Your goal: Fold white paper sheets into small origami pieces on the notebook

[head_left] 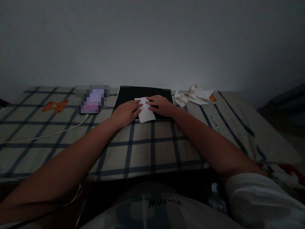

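A small white folded sheet of paper (145, 111) lies on a black board (143, 93) that rests on the checked cloth (152, 146). My left hand (126, 113) lies flat with its fingers pressing on the paper's left side. From the other side my right hand (160, 105) presses its fingertips on the upper right part of the paper. Both hands rest side by side on the sheet, palms down.
A pile of white paper scraps (193, 95) lies to the right of the board. A blurred-out object (92, 99) sits to the left, with a white cable (47, 134) running from it. A plain wall stands behind. The cloth's front edge is near my body.
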`<action>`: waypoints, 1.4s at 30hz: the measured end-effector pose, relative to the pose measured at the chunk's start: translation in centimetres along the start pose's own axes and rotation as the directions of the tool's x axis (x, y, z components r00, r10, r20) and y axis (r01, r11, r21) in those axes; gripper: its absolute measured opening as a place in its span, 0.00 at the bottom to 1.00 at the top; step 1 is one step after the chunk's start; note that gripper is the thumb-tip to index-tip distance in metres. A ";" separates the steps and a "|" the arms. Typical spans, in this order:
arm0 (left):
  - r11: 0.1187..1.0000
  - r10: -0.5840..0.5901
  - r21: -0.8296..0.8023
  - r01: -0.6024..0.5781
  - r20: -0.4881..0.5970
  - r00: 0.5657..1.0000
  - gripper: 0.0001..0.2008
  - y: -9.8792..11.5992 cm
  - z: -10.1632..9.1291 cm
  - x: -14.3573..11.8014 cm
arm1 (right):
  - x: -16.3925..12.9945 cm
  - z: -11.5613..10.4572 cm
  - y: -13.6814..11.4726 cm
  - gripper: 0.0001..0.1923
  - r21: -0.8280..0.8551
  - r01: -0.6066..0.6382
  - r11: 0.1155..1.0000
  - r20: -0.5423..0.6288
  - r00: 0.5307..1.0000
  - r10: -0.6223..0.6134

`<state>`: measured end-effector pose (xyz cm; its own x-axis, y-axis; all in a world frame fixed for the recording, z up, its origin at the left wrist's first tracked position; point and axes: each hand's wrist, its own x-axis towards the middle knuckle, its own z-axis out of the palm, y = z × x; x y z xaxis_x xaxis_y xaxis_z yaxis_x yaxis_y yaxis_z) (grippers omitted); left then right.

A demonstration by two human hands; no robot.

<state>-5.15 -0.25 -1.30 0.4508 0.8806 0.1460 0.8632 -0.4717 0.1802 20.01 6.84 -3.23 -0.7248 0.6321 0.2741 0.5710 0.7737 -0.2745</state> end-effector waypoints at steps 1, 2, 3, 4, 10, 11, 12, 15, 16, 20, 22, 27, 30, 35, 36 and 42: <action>1.000 -0.001 0.002 0.001 0.000 1.000 0.29 0.0 0.0 0.0 | 0.0 -0.1 -0.3 0.23 -0.042 -0.001 0.999 0.017 1.000 0.001; 1.000 -0.002 0.004 0.002 0.001 1.000 0.29 0.0 0.0 0.0 | -0.1 -0.2 -0.6 0.23 -0.074 0.002 0.997 0.036 0.999 0.001; 1.000 -0.002 0.006 0.002 0.002 1.000 0.29 0.1 0.0 0.0 | -0.2 -0.3 -0.9 0.24 -0.098 0.002 0.995 0.050 0.999 0.003; 1.000 -0.002 0.008 0.002 0.002 1.000 0.29 0.1 0.0 0.0 | -0.2 -0.4 -1.1 0.24 -0.114 0.003 0.993 0.059 0.998 0.004; 1.000 0.005 0.013 -0.005 -0.001 1.000 0.29 0.2 -0.1 -0.1 | -0.4 -0.8 -2.2 0.26 -0.159 0.031 0.987 0.060 0.998 -0.022; 1.000 0.000 0.013 0.000 0.001 1.000 0.29 0.2 -0.2 -0.1 | -0.5 -0.9 -2.4 0.26 -0.166 0.025 0.986 0.075 0.997 -0.013; 1.000 -0.006 0.013 0.006 0.004 1.000 0.29 0.3 -0.2 -0.1 | -0.5 -0.9 -2.5 0.25 -0.170 0.016 0.985 0.089 0.996 0.000; 1.000 -0.013 0.007 0.013 0.010 1.000 0.29 0.4 -0.3 0.0 | -0.5 -1.0 -2.3 0.25 -0.152 -0.003 0.988 0.101 0.995 0.019; 1.000 -0.013 0.005 0.013 0.010 1.000 0.29 0.4 -0.3 0.0 | -0.5 -0.9 -2.2 0.25 -0.137 -0.003 0.991 0.095 0.995 0.016; 1.000 -0.001 -0.004 0.001 0.003 1.000 0.29 0.2 -0.1 -0.1 | -0.4 -0.7 -1.3 0.25 -0.085 0.005 0.996 0.073 0.997 0.001; 1.000 0.005 -0.012 -0.005 -0.004 1.000 0.29 0.1 0.0 -0.1 | -0.3 -0.6 -1.1 0.25 -0.083 0.015 0.996 0.070 0.998 -0.010; 0.999 0.036 -0.004 -0.036 0.002 0.999 0.28 -0.1 -0.2 0.0 | -0.3 -0.7 -1.1 0.25 -0.091 0.029 0.995 0.067 0.998 -0.023; 0.999 0.041 0.023 -0.042 0.037 0.998 0.28 0.0 -0.5 0.1 | -0.3 -0.8 -1.3 0.25 -0.093 0.027 0.995 0.071 0.997 -0.020; 0.997 0.036 0.062 -0.040 0.073 0.997 0.27 -0.2 -0.7 0.1 | -0.3 -0.7 -1.3 0.25 -0.092 0.023 0.995 0.063 0.998 -0.018; 0.997 0.036 0.059 -0.041 0.082 0.996 0.28 -0.3 -0.7 0.1 | -0.3 -0.7 -1.2 0.24 -0.091 0.025 0.996 0.061 0.998 -0.019; 1.000 0.028 0.005 -0.029 0.081 0.996 0.30 -0.9 -0.9 0.6 | -0.3 -0.5 -1.0 0.24 -0.100 0.022 0.995 0.056 0.998 -0.016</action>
<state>-5.84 0.66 -0.53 0.4919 0.8677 0.0717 0.8510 -0.4966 0.1708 19.87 5.84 -2.56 -0.7542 0.6162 0.2269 0.5909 0.7876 -0.1746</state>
